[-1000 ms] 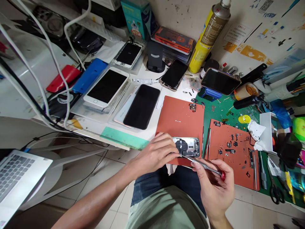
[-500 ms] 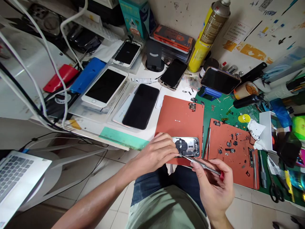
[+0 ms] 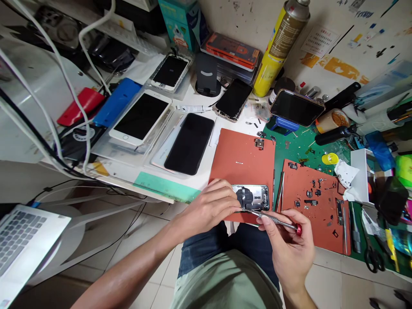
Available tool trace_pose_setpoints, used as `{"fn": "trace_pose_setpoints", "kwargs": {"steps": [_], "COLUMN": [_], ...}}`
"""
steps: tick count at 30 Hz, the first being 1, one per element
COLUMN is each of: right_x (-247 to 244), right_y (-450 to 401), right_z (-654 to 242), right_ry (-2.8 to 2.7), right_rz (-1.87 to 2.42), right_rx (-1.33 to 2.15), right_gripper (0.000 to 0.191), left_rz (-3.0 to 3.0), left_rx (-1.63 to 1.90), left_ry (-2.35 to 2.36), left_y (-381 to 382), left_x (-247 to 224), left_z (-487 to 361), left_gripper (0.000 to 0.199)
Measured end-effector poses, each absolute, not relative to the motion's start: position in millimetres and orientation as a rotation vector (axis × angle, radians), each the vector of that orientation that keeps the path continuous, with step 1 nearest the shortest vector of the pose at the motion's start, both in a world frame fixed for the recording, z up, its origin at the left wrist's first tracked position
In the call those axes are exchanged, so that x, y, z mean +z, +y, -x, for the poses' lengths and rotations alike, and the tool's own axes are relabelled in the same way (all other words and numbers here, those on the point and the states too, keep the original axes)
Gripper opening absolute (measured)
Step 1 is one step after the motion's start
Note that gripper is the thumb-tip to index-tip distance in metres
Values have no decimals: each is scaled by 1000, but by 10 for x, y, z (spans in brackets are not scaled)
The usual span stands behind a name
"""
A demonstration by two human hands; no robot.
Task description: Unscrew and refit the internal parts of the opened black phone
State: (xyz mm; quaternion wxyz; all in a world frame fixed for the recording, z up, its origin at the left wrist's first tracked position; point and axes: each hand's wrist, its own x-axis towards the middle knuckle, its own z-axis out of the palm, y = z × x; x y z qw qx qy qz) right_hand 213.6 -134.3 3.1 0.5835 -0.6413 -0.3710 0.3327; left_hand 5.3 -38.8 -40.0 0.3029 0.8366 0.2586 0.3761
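An opened phone housing (image 3: 260, 194), silver inside with a black round patch, lies near the front edge of an orange-red mat (image 3: 244, 150). My left hand (image 3: 212, 206) is closed on its left end, the fingers bunched over the edge and hiding that part. In my right hand (image 3: 289, 251) is a slim screwdriver (image 3: 277, 220) with a knurled metal shaft and red end cap, gripped by thumb and fingers. It points left, its tip at the lower edge of the housing beside my left fingertips. Whether the tip touches a screw is too small to tell.
A second orange-red mat (image 3: 317, 227) to the right bears several tiny phone parts. A black phone (image 3: 189, 143) and a white phone (image 3: 141, 116) lie at the left. A yellow spray can (image 3: 277, 47) stands at the back; scissors (image 3: 373, 259) lie at the right edge.
The screwdriver's red cap has turned further into view and my right fingers have shifted slightly around the shaft. My left hand and the phone housing stay put.
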Motion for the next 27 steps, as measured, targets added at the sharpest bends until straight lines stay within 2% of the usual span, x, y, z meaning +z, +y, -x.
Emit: {"fn": "trace_pose_setpoints", "kwargs": {"steps": [5, 9, 12, 14, 20, 23, 27], "right_x": [42, 66, 74, 67, -35, -140, -276], "right_y": [-1353, -1379, -1413, -1445, -1536, -1530, -1449], "right_z": [-2139, -2156, -2179, -2196, -2207, -2182, -2151], "right_ry": [-836, -788, -746, -720, -697, -803, -1045], "right_rz": [1495, 1511, 1510, 1504, 1520, 1517, 1453], "right_rx": [783, 776, 728, 689, 526, 295, -82], "right_gripper": [38, 39, 39, 38, 34, 37, 47], "left_rz": [-2195, -2234, -2427, -2537, -2783, -2820, -2753], "left_rx": [1001, 952, 695, 523, 428, 491, 521], "left_ry": [722, 788, 835, 843, 797, 770, 753], "left_y": [-402, -427, -436, -428, -358, -325, -276], "left_x": [-399, -306, -208, -159, -115, -105, -78], "left_z": [-54, -7, 55, 81, 55, 16, -44], "left_gripper": [5, 34, 61, 69, 51, 43, 45]}}
